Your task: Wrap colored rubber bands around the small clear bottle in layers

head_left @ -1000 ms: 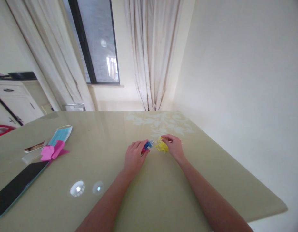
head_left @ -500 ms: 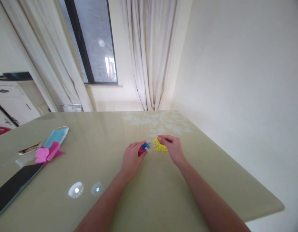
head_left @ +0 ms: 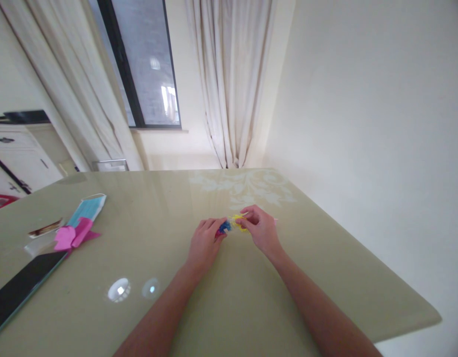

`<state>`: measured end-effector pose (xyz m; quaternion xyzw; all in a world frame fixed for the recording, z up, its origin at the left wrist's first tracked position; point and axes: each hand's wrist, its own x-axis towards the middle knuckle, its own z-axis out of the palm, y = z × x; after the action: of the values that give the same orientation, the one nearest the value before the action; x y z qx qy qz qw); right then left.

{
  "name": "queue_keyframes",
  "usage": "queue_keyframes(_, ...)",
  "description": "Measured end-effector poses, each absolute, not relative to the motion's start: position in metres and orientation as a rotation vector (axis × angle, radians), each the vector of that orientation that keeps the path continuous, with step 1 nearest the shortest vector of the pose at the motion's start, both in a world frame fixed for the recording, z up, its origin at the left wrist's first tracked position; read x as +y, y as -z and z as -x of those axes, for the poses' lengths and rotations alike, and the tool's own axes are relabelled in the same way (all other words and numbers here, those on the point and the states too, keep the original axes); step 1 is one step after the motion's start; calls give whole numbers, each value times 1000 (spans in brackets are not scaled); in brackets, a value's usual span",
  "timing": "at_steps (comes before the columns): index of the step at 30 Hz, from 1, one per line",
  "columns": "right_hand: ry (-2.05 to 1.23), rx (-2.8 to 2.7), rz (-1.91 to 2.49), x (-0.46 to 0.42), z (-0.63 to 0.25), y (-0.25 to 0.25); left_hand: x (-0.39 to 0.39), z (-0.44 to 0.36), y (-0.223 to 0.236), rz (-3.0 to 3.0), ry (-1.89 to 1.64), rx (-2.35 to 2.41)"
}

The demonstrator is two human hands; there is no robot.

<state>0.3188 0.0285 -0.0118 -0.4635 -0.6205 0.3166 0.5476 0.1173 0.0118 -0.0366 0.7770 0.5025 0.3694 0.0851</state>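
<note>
My left hand is closed around a small clear bottle with blue and pinkish-red contents, lying on its side with its clear end toward the right. At that clear end, a pile of small yellow pieces lies on the table, partly covered by my right hand. The thumb and forefinger of my right hand are pinched together at the yellow pieces, close to the bottle's mouth. How many pieces are in the pinch is too small to tell.
On the left of the glossy table lie a blue face mask, pink paper pieces, a narrow brown-and-white strip and a dark flat device. A wall borders the table's right side.
My right hand has moved slightly left, over the yellow pile and nearer the bottle's clear end. My left hand stays in nearly the same place, still holding the bottle.
</note>
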Motion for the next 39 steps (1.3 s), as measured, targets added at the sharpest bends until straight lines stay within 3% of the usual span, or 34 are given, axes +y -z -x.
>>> queue_keyframes(14, -412, -1862, 1079, 28, -326, 12, 11, -116, 35, -2290, -1119, 1531)
queue_keyframes(25, -470, -2003, 992, 27, -330, 9, 13, -114, 38, -2287, -1166, 1513)
queue_keyframes(32, -781, -1702, 1046, 25, -324, 10, 11, -116, 40, -2366, -1148, 1460)
queue_keyframes(39, -557, -1720, 1237, 28, -324, 14, 9, -120, 43, -2468, -1127, 1365)
